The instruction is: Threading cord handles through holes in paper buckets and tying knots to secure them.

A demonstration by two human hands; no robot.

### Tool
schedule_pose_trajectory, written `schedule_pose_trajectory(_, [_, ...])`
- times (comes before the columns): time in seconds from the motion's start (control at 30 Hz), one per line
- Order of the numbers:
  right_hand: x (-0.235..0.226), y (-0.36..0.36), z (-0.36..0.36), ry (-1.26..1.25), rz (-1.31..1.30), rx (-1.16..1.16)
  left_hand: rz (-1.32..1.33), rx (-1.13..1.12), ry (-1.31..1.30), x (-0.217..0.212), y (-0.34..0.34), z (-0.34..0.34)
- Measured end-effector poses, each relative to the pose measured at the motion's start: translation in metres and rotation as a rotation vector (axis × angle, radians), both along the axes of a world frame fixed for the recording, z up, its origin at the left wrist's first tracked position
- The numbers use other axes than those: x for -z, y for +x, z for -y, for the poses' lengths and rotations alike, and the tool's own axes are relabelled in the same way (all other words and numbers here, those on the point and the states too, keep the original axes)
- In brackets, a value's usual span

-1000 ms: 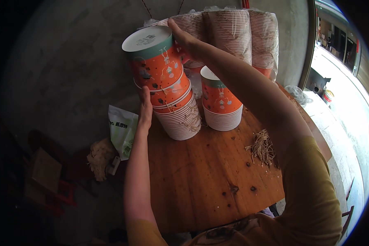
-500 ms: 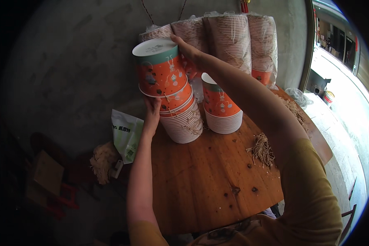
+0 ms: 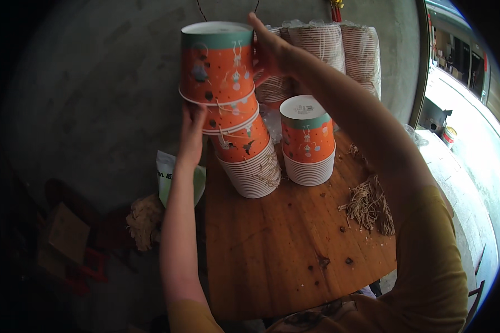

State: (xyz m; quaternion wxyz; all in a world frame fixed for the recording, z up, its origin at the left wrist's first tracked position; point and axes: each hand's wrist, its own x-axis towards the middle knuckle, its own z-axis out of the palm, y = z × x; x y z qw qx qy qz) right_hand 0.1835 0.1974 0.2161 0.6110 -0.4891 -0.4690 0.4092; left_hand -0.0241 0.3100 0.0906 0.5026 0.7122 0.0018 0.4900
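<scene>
Right hand [image 3: 272,53] gripping top cup [image 3: 219,61] at its 3 o'clock side; left hand [image 3: 193,130] flat against stack [image 3: 244,150] at 9 o'clock, steadying. Table [image 3: 294,255] below, second stack [image 3: 308,141] at 3 o'clock, straw [image 3: 369,202] beyond. Mid-separation, seemingly; next calls for lifting straight without toppling.

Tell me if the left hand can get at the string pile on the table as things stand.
Probably not directly: the left hand steadies the tall cup stack, and the string pile lies past the right arm, which crosses between them.
</scene>
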Motion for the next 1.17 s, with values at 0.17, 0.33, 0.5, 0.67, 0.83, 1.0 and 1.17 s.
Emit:
schedule_pose_trajectory(0.17, [-0.045, -0.006, 0.008, -0.090, 0.051, -0.041, 0.007, 0.146, -0.218, -0.058, 0.000, 0.007])
schedule_pose_trajectory(0.33, [-0.062, -0.002, 0.009, -0.065, 0.036, -0.057, 0.037, 0.094, -0.254, -0.093, -0.007, 0.014])
schedule_pose_trajectory(0.5, [-0.079, -0.012, 0.034, -0.030, 0.155, -0.020, 0.054, 0.167, -0.637, -0.129, -0.020, 0.026])
schedule_pose_trajectory(0.67, [-0.093, -0.050, 0.069, 0.092, 0.334, 0.191, 0.145, 0.170, -0.831, -0.145, -0.034, 0.043])
schedule_pose_trajectory(0.83, [-0.123, -0.068, 0.040, 0.038, 0.449, 0.438, 0.062, 0.535, -1.125, -0.150, -0.059, 0.018])
schedule_pose_trajectory(1.0, [-0.108, -0.054, 0.048, 0.576, 0.437, 0.228, 0.185, 0.729, -1.436, -0.154, -0.066, 0.029])
schedule_pose_trajectory(1.17, [-0.098, -0.041, 0.047, 0.704, 0.394, 0.298, 0.307, 0.857, -1.544, -0.146, -0.074, 0.044])
